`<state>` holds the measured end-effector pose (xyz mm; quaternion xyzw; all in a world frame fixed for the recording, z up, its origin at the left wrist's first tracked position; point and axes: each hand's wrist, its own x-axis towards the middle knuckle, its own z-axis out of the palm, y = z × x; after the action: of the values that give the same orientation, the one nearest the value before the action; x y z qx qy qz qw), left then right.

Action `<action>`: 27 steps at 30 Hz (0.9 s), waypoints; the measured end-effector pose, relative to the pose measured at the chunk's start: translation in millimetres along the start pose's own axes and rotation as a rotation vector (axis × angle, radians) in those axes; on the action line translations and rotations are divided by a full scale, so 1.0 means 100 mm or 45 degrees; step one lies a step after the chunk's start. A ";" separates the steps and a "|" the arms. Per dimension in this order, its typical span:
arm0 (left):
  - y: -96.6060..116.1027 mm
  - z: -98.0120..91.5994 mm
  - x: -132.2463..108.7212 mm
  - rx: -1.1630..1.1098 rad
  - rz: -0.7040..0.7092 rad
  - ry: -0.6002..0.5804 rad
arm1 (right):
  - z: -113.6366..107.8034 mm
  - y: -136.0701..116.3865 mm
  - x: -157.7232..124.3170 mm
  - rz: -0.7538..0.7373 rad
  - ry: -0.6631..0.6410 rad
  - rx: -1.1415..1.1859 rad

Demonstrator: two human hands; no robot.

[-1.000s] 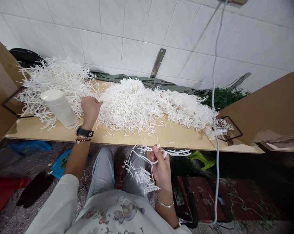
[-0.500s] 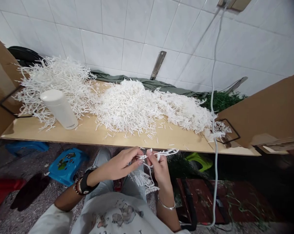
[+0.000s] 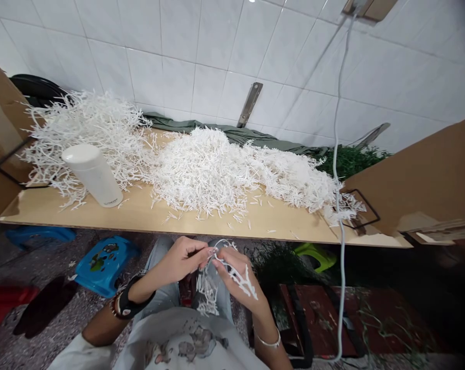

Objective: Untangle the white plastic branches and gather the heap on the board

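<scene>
Both hands meet over my lap, just in front of the board's edge. My left hand (image 3: pixel 180 261) is closed, its thumb and fingertips pinching a bunch of white branched sprigs (image 3: pixel 208 294) that dangles between my knees. My right hand (image 3: pixel 236 277) is closed beside it, fingers curled on a white forked sprig (image 3: pixel 243 281) that lies across its back and loops over to the left fingertips. Exactly where each stem is gripped is hidden by the fingers. Heaps of similar white pieces (image 3: pixel 205 172) cover the board (image 3: pixel 140 218) beyond.
A white bottle (image 3: pixel 93 174) stands at the board's left. Cardboard walls (image 3: pixel 421 180) flank both ends. A white cable (image 3: pixel 336 128) hangs down on the right. Below are a blue stool (image 3: pixel 105 264), a green stool (image 3: pixel 317 257) and a dark red box (image 3: pixel 321 318).
Both hands have moved left and slightly down, closer together. The forked sprig, which pointed right above my right hand, now droops over its back. The hanging bunch has swung left.
</scene>
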<state>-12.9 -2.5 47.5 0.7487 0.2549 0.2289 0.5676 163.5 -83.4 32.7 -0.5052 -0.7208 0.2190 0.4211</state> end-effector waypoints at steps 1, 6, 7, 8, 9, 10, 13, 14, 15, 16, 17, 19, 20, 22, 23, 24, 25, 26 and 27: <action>0.02 -0.02 -0.01 -0.119 -0.041 -0.085 | 0.02 0.00 -0.01 0.002 -0.062 0.083; -0.14 0.18 -0.06 -0.954 -0.055 -0.577 | 0.30 -0.04 0.04 -0.173 -0.365 1.449; -0.20 0.26 -0.06 -1.027 -0.012 -0.548 | 0.35 -0.06 0.08 -0.239 -0.360 1.781; -0.26 0.33 -0.06 -1.071 0.031 -0.492 | 0.39 -0.08 0.13 -0.306 -0.322 2.077; -0.31 0.38 -0.07 -1.106 0.068 -0.424 | 0.40 -0.09 0.18 -0.359 -0.265 2.315; -0.35 0.40 -0.07 -1.141 0.107 -0.322 | 0.38 -0.11 0.23 -0.412 -0.190 2.507; -0.33 0.31 -0.07 -0.977 0.183 0.221 | 0.25 -0.11 0.31 -0.529 -0.005 2.758; -0.29 0.23 -0.06 -0.859 0.183 0.390 | 0.20 -0.11 0.30 -0.507 0.007 2.710; -0.25 0.13 -0.03 -0.736 0.172 0.512 | 0.16 -0.10 0.29 -0.428 0.017 2.624; -0.20 0.01 0.00 -0.629 0.149 0.566 | 0.13 -0.10 0.27 -0.298 0.034 2.496; -0.15 -0.11 0.06 -0.552 0.122 0.566 | 0.11 -0.10 0.24 -0.137 0.064 2.341; -0.08 -0.38 0.20 -0.389 0.071 0.593 | 0.09 -0.11 0.20 0.147 0.181 2.059; -0.05 -0.51 0.29 -0.298 0.048 0.630 | 0.08 -0.12 0.19 0.234 0.257 1.955; -0.02 -0.76 0.49 -0.018 -0.042 0.776 | 0.07 -0.13 0.18 0.318 0.402 1.827; -0.02 -0.87 0.58 0.340 -0.147 0.909 | 0.05 -0.12 0.19 0.338 0.468 1.792; -0.03 -0.98 0.67 0.674 -0.235 0.996 | 0.03 -0.12 0.19 0.349 0.529 1.771; -0.05 -1.07 0.74 0.934 -0.300 1.054 | 0.00 -0.11 0.20 0.351 0.581 1.757; -0.07 -1.15 0.81 1.116 -0.340 1.080 | -0.03 -0.11 0.21 0.346 0.622 1.747; -0.10 -1.21 0.85 1.218 -0.351 1.088 | -0.05 -0.10 0.21 0.332 0.653 1.739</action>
<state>-25.5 143.2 73.2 0.7221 0.6251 0.2929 0.0447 159.8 -68.3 51.2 -0.2477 -0.2373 0.5420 0.7672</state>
